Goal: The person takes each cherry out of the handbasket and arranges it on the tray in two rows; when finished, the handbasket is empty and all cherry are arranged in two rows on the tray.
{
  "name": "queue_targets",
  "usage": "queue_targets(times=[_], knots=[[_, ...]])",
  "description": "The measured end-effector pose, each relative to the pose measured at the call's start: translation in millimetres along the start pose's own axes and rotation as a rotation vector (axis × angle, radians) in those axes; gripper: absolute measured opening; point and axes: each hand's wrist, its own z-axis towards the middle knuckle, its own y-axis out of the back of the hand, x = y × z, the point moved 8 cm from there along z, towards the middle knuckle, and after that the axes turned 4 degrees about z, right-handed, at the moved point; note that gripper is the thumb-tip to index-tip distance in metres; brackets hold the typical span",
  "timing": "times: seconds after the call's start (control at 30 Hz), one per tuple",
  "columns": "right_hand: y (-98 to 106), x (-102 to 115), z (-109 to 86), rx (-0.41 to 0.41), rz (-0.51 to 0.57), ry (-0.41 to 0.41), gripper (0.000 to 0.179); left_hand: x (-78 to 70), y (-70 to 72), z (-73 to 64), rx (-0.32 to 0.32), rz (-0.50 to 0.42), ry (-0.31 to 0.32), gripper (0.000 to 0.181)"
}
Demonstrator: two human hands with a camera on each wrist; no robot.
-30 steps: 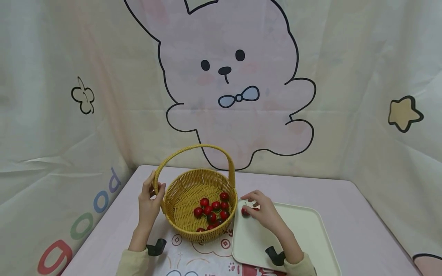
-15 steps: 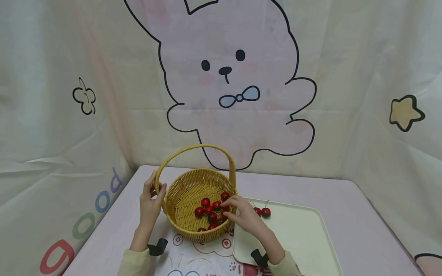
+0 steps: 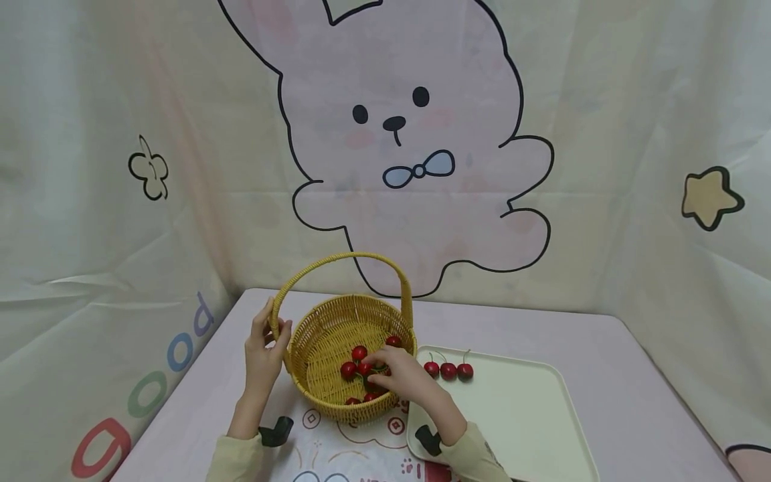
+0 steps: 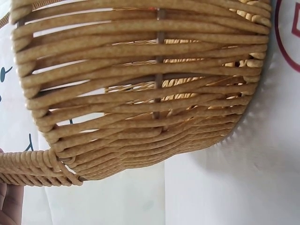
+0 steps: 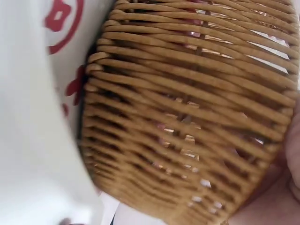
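Note:
A yellow wicker basket [image 3: 319, 381] with a tall arched handle stands on the table, several red cherries [image 3: 348, 371] gathered in its right half. My left hand [image 3: 263, 358] grips the foot of the handle at the left; in the left wrist view, fingers [image 4: 11, 204] show beside the wrapped handle. Over the basket's right rim reaches my right hand [image 3: 406, 380], its thumb and fingers parted right at the cherries and covering some of them. The right wrist view has the woven wall [image 5: 187, 93] in front of that hand. Three stemmed cherries [image 3: 448, 371] lie in a row on a cream tray [image 3: 518, 408].
The tray sits right beside the basket, under my right forearm. A printed mat [image 3: 337, 455] lies in front of the basket on the pale table [image 3: 542, 321]. Curtains with a cartoon bear [image 3: 397, 201] close in the back and sides.
My right hand has left the tray, where it was at a cherry, and moved left into the basket. Three cherries now show on the tray. The left hand keeps its grip.

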Motion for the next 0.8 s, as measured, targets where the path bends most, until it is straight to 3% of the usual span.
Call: queue_targets(times=[0.27, 0.5, 0.8], knots=[[-17, 8, 16.9, 0.073, -0.074, -0.016, 0.028, 0.7, -0.2, -1.2, -0.004, 0.003, 0.01, 0.056], [-26, 12, 30.7, 0.066, -0.15, -0.007, 0.026, -2.8, -0.4, -1.5, -0.01, -0.019, -0.03, 0.058], [-32, 7, 43.4, 0.088, -0.237, -0.061, 0.03, -2.5, 0.2, 0.3, -0.018, -0.016, -0.055, 0.059]])
